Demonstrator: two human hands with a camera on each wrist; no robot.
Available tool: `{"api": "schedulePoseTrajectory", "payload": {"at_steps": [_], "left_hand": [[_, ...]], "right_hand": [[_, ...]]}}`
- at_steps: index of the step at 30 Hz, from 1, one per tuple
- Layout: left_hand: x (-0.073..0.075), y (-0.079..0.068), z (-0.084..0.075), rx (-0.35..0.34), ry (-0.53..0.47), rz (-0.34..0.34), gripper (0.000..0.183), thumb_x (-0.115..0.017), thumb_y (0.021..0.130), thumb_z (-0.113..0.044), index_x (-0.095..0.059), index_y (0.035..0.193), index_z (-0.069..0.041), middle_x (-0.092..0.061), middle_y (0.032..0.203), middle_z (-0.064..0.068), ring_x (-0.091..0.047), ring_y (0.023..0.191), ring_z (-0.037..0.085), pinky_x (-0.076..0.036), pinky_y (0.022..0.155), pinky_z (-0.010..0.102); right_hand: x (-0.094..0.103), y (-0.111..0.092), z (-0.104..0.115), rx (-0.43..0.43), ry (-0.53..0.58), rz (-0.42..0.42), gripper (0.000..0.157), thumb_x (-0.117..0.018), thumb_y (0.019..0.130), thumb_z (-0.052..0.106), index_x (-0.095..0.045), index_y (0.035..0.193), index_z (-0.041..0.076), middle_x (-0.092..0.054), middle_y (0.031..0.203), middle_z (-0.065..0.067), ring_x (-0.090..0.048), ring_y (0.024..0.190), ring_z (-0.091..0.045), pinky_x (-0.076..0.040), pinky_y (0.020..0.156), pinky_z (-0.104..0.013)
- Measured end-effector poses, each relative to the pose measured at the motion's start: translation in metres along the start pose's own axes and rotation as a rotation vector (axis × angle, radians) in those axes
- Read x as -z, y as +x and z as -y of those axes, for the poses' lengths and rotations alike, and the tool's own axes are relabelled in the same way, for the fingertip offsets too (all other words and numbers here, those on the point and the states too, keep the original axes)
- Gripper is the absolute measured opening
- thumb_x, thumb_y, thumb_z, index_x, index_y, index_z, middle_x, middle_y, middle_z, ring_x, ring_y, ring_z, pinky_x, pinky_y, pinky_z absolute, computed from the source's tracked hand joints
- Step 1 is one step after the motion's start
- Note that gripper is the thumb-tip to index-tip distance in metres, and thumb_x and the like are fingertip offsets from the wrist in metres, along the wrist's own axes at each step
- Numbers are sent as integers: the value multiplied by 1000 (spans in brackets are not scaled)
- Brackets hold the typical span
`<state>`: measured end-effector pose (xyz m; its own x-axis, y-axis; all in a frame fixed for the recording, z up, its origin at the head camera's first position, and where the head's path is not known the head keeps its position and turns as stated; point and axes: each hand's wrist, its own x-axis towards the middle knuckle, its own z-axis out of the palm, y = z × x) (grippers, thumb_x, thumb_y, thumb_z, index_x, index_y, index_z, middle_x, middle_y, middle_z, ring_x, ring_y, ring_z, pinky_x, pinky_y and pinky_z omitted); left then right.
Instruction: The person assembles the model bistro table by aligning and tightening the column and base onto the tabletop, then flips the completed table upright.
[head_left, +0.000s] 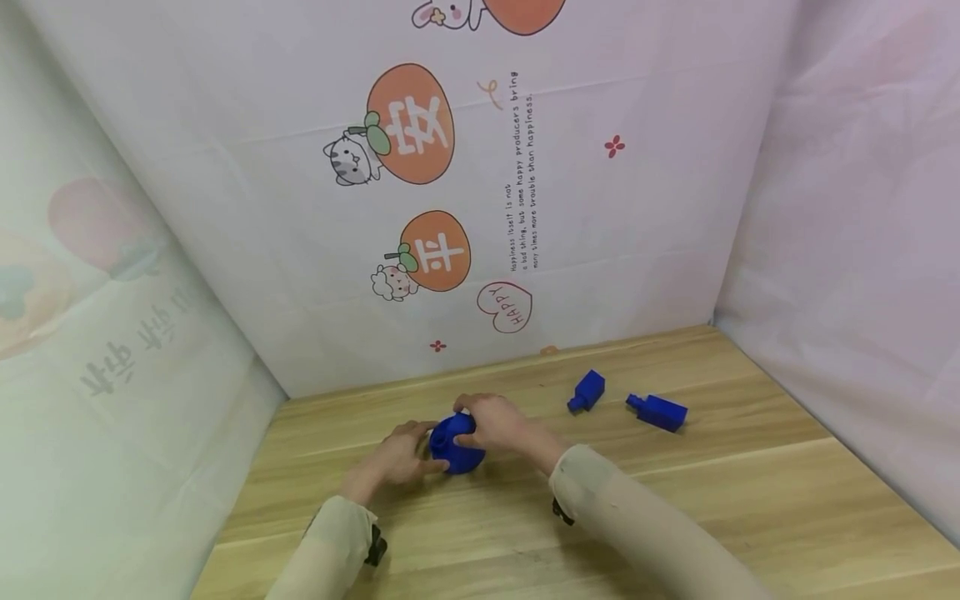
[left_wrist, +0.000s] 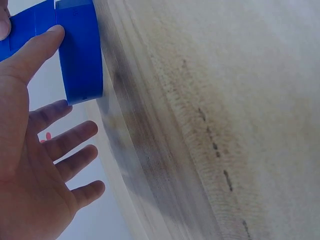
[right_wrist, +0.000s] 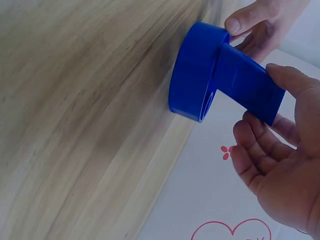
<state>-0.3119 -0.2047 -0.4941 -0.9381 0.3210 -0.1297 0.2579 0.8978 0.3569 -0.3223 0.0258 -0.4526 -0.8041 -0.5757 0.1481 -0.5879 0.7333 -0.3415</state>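
Left hand (head_left: 405,454) pinches a short blue cylinder (right_wrist: 192,72), right hand (head_left: 501,423) a blue rectangular plate (right_wrist: 250,82), well inside the surface's (head_left: 465,542) right edge; two blue necked blocks (head_left: 589,388) (head_left: 662,412) lie toward its back-right corner.

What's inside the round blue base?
Inside the base, a smaller round part shows. A blue piece in the right hand rises at its open top, covering part of the inside; where its lower end sits is hidden.

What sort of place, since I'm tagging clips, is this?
Probably a screened-off tabletop workspace: a wood-grain table with two loose blue pieces lying on it, and cloth walls on three sides.
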Motion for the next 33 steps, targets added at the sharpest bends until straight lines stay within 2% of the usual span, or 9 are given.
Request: {"api": "schedulePoseTrajectory", "payload": {"at_steps": [6,10,13,18,22,25,29,33], "left_hand": [[0,1,1,7,-6,-1,90,-67,82,-69,-40,153,-21,-41,156,16,-38,144,39,-38,111,63],[1,2,1,9,-7,-6,88,-67,83,-68,-41,152,-21,-42,156,15,-38,144,38,-38,111,62],[1,1,0,4,-5,-7,87,-68,83,-67,-42,152,-20,-42,155,15,-38,144,38,-38,111,62],[2,0,-2,-5,-11,-2,88,-68,83,-67,-43,151,-18,-44,154,14,-40,143,38,-38,110,63],[2,0,-2,-1,-19,-2,89,-67,82,-69,-43,151,-19,-45,153,13,-41,142,37,-39,109,63],[3,0,-3,7,-22,0,89,-67,82,-70,-43,151,-20,-44,154,13,-40,143,37,-39,110,62],[3,-1,-4,13,-21,-4,88,-69,82,-68,-44,151,-20,-43,155,13,-38,145,37,-37,112,61],[2,0,-4,8,-18,-6,87,-69,82,-66,-45,150,-19,-44,155,12,-38,145,36,-37,113,60]], "right_hand": [[5,-3,-3,42,-14,51,55,-76,85,33,-60,134,12,-68,128,-8,-66,116,-26,-56,95,-39],[8,-4,-4,31,-40,43,45,-77,85,36,-66,121,10,-73,112,-5,-69,101,-19,-57,84,-30],[11,-5,-3,31,-70,34,45,-77,84,44,-68,114,11,-73,106,-3,-69,95,-16,-57,79,-27],[12,-8,-1,87,-61,39,48,-76,86,43,-66,123,14,-71,120,-4,-68,109,-20,-57,89,-33],[10,-9,-1,108,-89,46,51,-74,86,49,-64,125,17,-71,120,-4,-69,108,-19,-57,89,-33],[9,-9,-3,130,-119,73,53,-77,84,46,-63,127,18,-70,124,-3,-67,111,-20,-56,92,-35],[6,-8,-6,158,-130,88,47,-79,83,36,-65,124,17,-70,121,-2,-67,110,-17,-55,94,-34],[4,-8,-5,142,-147,78,45,-78,85,44,-65,118,17,-70,116,1,-66,106,-15,-55,91,-31]]}}
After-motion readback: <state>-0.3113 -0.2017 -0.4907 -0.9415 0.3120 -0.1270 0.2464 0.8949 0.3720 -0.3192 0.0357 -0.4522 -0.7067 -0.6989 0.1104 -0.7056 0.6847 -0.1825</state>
